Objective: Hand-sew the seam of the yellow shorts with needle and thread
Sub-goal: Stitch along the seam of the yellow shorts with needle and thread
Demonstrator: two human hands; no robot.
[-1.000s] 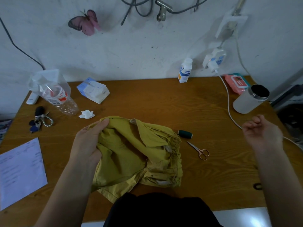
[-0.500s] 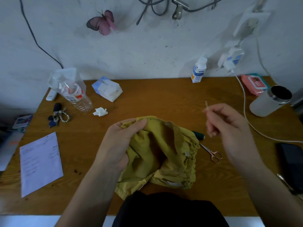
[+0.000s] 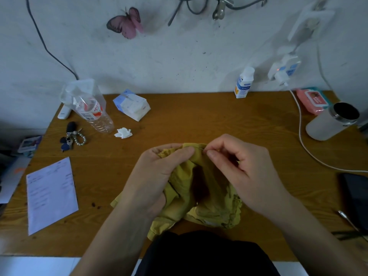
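At far left, a sheet of paper (image 3: 51,196) lies flat on the wooden table (image 3: 199,118), near its front edge. Behind it, a bunch of keys (image 3: 72,139) rests beside a clear plastic bottle (image 3: 93,114). A crumpled tissue (image 3: 123,133) and a tissue pack (image 3: 131,105) lie just to the right of the bottle. A pink butterfly (image 3: 125,22) is fixed to the wall above.

Centre: your left hand (image 3: 159,176) grips a bunched edge of the yellow shorts (image 3: 199,188), with the thumb pressed on top of the fold and the fingers curled into the cloth. The shorts sit crumpled at the middle of the table, close to its front edge, and their lower hem meets your dark clothing. Just right of your left thumb tip, the needle (image 3: 200,148) lies nearly level at the top fold of the fabric. Your right hand (image 3: 245,170) pinches the needle between thumb and forefinger, the other fingers curled in. The thread is too fine to make out.

Right: a small white bottle (image 3: 244,83) stands against the wall. A white cable (image 3: 300,140) runs down across the table. A pink wipes pack (image 3: 312,100) lies behind a white tumbler (image 3: 330,122), and a dark phone (image 3: 356,194) lies at the edge of view.
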